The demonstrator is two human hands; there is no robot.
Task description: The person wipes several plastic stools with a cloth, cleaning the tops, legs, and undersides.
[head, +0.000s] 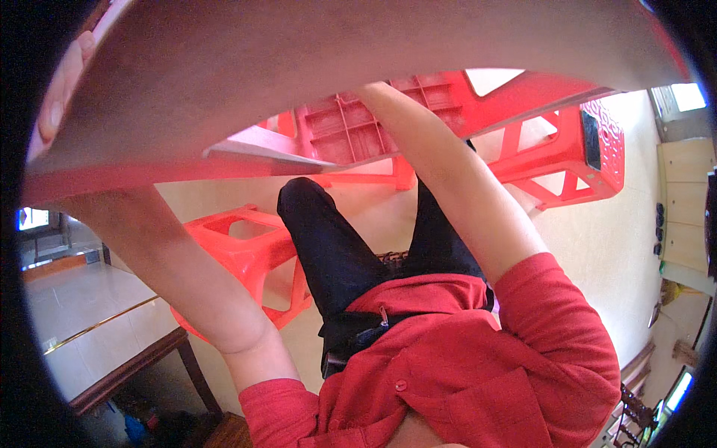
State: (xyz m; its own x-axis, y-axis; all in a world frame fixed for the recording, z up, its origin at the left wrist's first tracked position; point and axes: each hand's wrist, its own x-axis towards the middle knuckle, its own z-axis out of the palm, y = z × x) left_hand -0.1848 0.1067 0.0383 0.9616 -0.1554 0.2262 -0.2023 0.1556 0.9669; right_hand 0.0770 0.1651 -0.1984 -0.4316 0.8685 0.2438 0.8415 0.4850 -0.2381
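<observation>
A red plastic stool, its ribbed underside showing, is held up in front of me. A large blurred panel, seemingly part of the same stool, fills the top of the view very near the camera. At the upper left, the fingers of my left hand wrap around the panel's edge; its palm is hidden. My right forearm reaches up across the ribbed underside. Beyond the wrist, my right hand is out of view behind the panel, so what it touches does not show.
Another red plastic stool stands by my left knee. A further red stool with a patterned seat is at the right. A tile-topped table with a dark frame is at the left. Pale furniture lines the far right.
</observation>
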